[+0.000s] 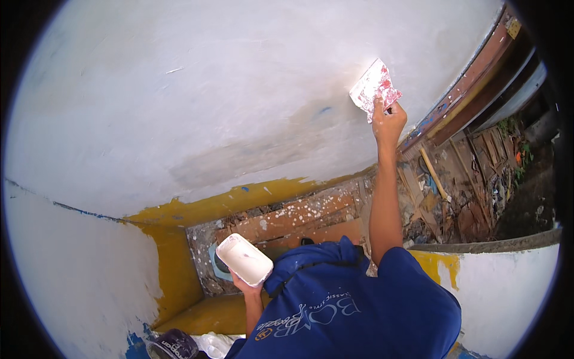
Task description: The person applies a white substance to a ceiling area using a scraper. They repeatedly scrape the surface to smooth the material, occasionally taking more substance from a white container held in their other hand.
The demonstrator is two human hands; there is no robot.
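My right hand (388, 124) reaches up with its fingers closed round a flat, wide putty spreader (369, 87). White paste and red patches cover the spreader, which is against or close to the white wall (179, 96); I cannot tell whether it touches. Low in front of my body, my left hand (244, 286) grips a white rectangular tub (225, 242) from its underside and edge. Inside the tub lies smooth white paste (245, 258). Left of the spreader, a greyish, darker smear (263, 149) runs across the wall.
Old yellow paint (179, 263) shows along the wall's lower part. A dark bucket (172, 346) stands at the lower left beside white plastic. Boards (287, 218) with white splashes, rubble and a wooden stick (434, 173) cover the ground. A brown frame (460, 90) borders the wall at right.
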